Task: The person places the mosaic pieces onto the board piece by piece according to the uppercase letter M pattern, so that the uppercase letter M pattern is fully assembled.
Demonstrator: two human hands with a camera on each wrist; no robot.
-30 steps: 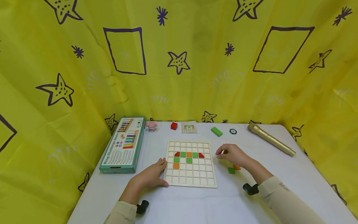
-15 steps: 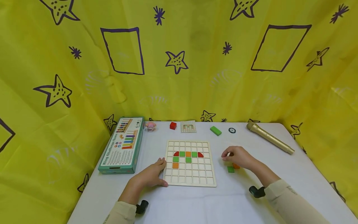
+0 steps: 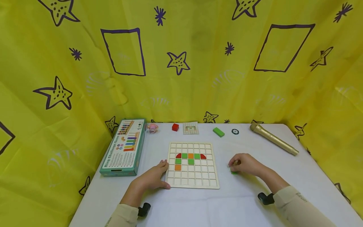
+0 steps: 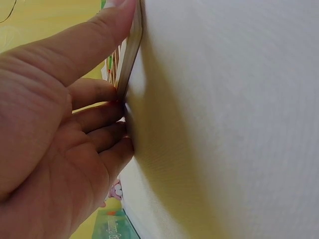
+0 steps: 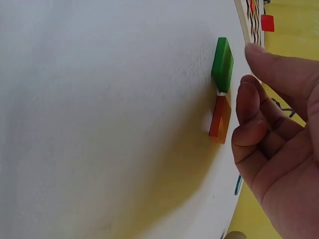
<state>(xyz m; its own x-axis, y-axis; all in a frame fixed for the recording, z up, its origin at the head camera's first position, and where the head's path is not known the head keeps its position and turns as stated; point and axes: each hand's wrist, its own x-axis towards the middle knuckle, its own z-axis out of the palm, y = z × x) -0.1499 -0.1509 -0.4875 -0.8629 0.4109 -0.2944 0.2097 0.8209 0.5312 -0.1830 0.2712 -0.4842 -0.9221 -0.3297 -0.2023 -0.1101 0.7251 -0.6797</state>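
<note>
The left hand (image 3: pixel 151 179) rests on the white counter (image 3: pixel 198 205) at the near left corner of the wooden grid board (image 3: pixel 193 165). Its fingers (image 4: pixel 99 117) are nearly straight and lie against the board's left edge, with the thumb along the near edge; they press the board rather than clasp it.

The right hand (image 3: pixel 246 164) hovers over the counter to the right of the board, just above two small tiles. In the right wrist view its fingers (image 5: pixel 251 107) are loosely curled and apart from the thumb, and they hold nothing. The green square tile (image 5: pixel 222 64) and the orange tile (image 5: pixel 220 119) lie flat on the counter directly under the fingers, almost touching each other at their corners. From the head view only a sliver of the green tile shows below the hand, and the orange one is hidden.

On the board, a row holds a red half-round, a green, an orange, a green and another red half-round tile; below it sit two green tiles, and below those one orange tile at the left.

Beyond the board, along the far edge of the counter, lie a pink figurine (image 3: pixel 152 127), a red cube (image 3: pixel 175 127), a pattern card (image 3: pixel 191 128), a green block (image 3: pixel 218 132), a small dark ring (image 3: pixel 235 131) and a gold microphone (image 3: pixel 273 139). A teal game box (image 3: pixel 124 146) lies left of the board.
</note>
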